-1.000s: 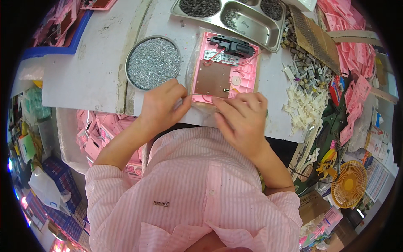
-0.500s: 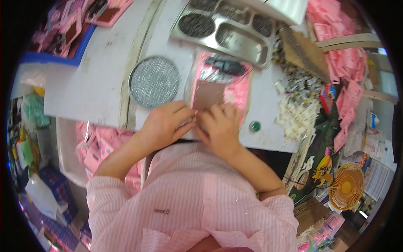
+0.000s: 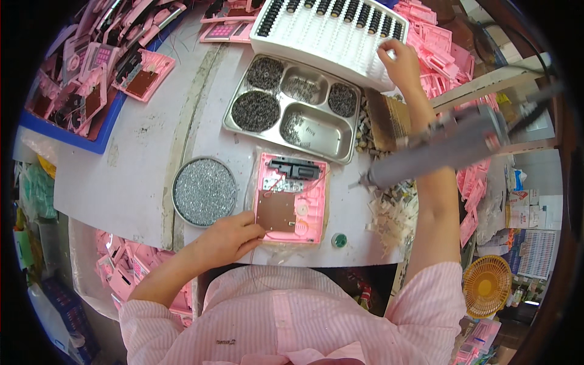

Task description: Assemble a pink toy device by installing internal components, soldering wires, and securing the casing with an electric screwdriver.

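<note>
White bench (image 3: 140,182) | left hand (image 3: 228,237) flat, steadying pink casing (image 3: 291,201); right hand (image 3: 401,64) grip unclear at rack (image 3: 328,30)

Glossy pink plastic casing (image 3: 291,198); shiny steel tray (image 3: 292,109); matt white tabletop (image 3: 140,176).
</note>
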Demonstrator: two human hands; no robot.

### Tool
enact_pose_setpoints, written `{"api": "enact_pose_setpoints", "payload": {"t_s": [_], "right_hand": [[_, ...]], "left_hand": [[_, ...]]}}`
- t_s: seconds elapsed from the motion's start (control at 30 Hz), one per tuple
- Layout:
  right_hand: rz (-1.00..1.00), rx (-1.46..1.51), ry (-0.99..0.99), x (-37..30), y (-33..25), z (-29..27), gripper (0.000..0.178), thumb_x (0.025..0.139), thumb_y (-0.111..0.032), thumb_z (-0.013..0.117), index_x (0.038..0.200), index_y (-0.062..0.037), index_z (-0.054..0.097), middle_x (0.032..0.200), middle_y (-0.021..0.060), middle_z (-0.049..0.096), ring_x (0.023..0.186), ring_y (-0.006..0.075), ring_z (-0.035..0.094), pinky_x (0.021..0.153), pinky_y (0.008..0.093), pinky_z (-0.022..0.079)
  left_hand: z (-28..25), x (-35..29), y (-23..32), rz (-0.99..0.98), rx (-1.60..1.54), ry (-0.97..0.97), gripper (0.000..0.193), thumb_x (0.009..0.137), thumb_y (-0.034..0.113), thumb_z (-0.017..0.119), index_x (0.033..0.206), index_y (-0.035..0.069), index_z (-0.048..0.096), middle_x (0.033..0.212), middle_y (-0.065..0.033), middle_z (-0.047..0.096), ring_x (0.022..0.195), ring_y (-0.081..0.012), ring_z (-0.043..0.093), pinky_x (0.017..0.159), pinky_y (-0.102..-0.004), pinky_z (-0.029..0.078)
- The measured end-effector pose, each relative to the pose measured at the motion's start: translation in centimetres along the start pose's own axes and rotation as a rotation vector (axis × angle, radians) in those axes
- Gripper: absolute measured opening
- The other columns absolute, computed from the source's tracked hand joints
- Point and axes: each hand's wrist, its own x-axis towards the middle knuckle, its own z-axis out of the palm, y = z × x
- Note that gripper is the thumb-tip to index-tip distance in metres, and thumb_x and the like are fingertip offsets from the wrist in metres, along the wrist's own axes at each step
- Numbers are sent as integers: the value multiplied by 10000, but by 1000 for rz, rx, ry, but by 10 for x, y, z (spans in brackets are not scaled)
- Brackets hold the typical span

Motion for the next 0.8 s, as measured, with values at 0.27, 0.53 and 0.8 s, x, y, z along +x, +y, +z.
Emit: {"api": "enact_pose_setpoints", "payload": {"t_s": [0.27, 0.53, 0.8], "right_hand": [[-180, -462, 130, 61, -4, 62, 181, 853, -222, 731, 1013, -136, 730, 943, 34, 693, 981, 291, 612, 832, 434, 539], [141, 264, 431, 65, 115, 34, 164, 902, -175, 705, 1016, -75, 766, 828, 59, 747, 748, 263, 689, 760, 355, 530], [758, 717, 65, -180, -140, -119, 223, 867, -103, 763, 1055, -10, 688, 926, 36, 685, 847, 120, 645, 788, 278, 525]], "left_hand": [[1, -3, -2, -26, -40, 24, 154, 859, 137, 745, 990, 75, 691, 845, -106, 550, 742, -300, 605, 634, -404, 508], [5, 6, -7, 59, -47, 36, 144, 867, 132, 731, 982, 63, 678, 880, -118, 563, 781, -317, 608, 668, -416, 512], [7, -8, -5, -81, -45, 19, 148, 859, 116, 717, 988, 62, 669, 907, -123, 566, 821, -330, 616, 700, -420, 512]]}}
